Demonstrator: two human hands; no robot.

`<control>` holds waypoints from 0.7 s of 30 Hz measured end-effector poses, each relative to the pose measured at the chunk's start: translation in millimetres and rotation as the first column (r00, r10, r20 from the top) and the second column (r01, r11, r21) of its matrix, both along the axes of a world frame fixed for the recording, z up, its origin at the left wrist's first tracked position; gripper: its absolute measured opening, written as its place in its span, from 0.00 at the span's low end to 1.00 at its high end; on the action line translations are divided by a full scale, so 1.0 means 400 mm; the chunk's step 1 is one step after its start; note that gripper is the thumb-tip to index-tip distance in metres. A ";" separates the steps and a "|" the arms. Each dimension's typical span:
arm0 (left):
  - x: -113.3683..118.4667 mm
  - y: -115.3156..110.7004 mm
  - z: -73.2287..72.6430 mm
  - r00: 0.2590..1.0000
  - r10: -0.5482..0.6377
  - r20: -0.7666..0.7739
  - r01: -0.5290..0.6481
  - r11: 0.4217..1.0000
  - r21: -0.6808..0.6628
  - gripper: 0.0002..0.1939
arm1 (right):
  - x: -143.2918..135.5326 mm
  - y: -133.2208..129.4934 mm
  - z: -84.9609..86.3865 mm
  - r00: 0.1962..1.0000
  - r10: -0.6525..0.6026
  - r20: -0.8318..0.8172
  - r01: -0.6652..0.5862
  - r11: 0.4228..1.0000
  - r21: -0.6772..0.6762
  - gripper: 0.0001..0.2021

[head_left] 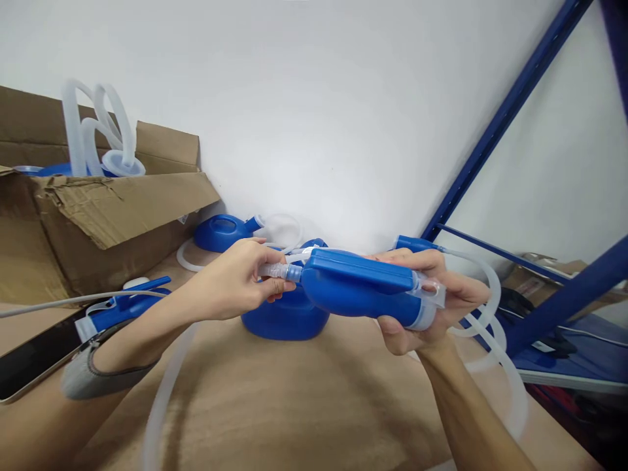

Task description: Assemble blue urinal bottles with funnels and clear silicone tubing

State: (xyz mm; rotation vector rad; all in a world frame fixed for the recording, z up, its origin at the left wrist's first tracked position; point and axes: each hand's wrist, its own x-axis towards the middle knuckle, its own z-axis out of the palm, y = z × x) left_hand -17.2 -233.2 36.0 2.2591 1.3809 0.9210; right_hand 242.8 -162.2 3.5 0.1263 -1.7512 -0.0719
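Observation:
A blue plastic bottle (360, 284) is held up level above the wooden table (314, 405). My right hand (436, 294) wraps round its right end, beside a clear cap with a tab. My left hand (245, 278) pinches the clear tube end (273, 271) at the bottle's narrow left spout. The tube end meets the spout; how far it is pushed on is hidden by my fingers. Behind and below the held bottle, another blue bottle (284, 322) stands on the table.
At the left stands an open cardboard box (122, 203) with white tubes (73, 131). More blue bottles (220, 232) lie near the wall, beside a phone (34, 356) and at the right. Loose tubing (515, 392) curls by my right arm. A blue metal frame (505, 118) rises at the right.

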 end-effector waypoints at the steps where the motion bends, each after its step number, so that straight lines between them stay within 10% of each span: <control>1: 0.000 0.001 -0.001 1.000 -0.022 0.008 0.022 0.999 -0.027 0.15 | 0.001 0.001 0.000 1.000 -0.011 -0.005 0.011 1.000 0.006 0.24; 13: -0.017 0.019 -0.002 0.922 -0.129 0.365 0.303 0.829 -0.471 0.14 | 0.007 -0.005 0.009 0.985 0.035 0.170 -0.048 0.996 0.076 0.28; 21: -0.010 0.000 0.006 0.987 -0.052 0.152 0.092 0.959 -0.267 0.12 | -0.007 -0.003 -0.002 0.999 0.028 0.043 -0.027 0.999 -0.022 0.24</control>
